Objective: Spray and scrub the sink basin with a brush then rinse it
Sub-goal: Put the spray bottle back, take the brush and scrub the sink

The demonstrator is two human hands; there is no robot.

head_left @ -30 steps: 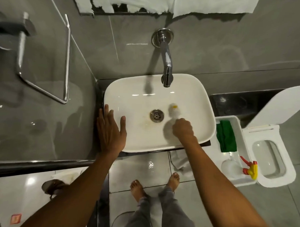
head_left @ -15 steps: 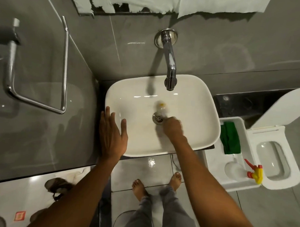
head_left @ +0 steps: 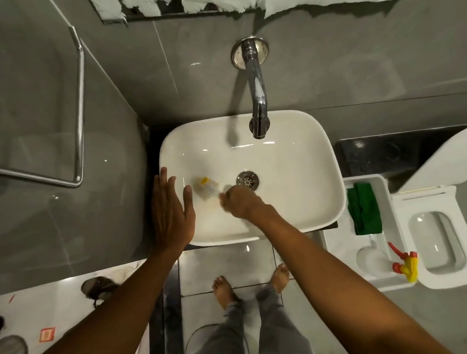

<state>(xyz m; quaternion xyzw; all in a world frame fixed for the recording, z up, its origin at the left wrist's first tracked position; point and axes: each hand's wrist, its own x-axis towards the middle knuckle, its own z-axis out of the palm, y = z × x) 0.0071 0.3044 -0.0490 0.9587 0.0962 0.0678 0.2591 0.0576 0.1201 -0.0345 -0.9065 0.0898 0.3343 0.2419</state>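
Note:
A white sink basin (head_left: 293,163) sits under a chrome tap (head_left: 258,109), with a metal drain (head_left: 247,179) at its middle. My right hand (head_left: 240,205) is inside the basin, shut on a white brush (head_left: 206,187) with a yellow spot. The brush head, blurred, presses on the basin's left inner side, left of the drain. My left hand (head_left: 171,214) lies flat with fingers spread on the basin's left front rim. A spray bottle with a red and yellow trigger (head_left: 405,263) lies in a white caddy (head_left: 338,244) to the right.
A green cloth (head_left: 365,212) lies in the caddy. A white toilet (head_left: 436,237) with raised lid stands at the far right. A chrome rail (head_left: 79,113) hangs on the glass panel at the left. My bare feet (head_left: 224,290) stand on the tiled floor below the basin.
My right hand has swept the brush leftwards across the basin, from right of the drain, over it, to the left side. My left hand has stayed on the rim.

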